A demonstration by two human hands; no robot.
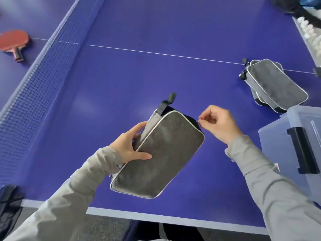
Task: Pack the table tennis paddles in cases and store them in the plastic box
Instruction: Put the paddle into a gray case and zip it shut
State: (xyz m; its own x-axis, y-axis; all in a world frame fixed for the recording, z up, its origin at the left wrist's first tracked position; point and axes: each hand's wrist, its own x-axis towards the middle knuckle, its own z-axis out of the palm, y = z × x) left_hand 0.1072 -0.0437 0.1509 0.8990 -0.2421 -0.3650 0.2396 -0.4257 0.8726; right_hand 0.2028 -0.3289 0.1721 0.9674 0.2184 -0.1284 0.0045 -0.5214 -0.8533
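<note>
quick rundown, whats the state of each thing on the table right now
held case: held tilted, zip extent hidden
left hand: grips the case's side
right hand: pinches the zipper pull at the case's corner
stacked cases: lying flat, look closed
red paddle: uncased, flat beyond the net
plastic box: lid looks on

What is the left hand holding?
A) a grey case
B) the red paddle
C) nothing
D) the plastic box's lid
A: the left hand grips the grey case by its side, the right hand pinches its zipper pull; the red paddle lies across the net.
</note>
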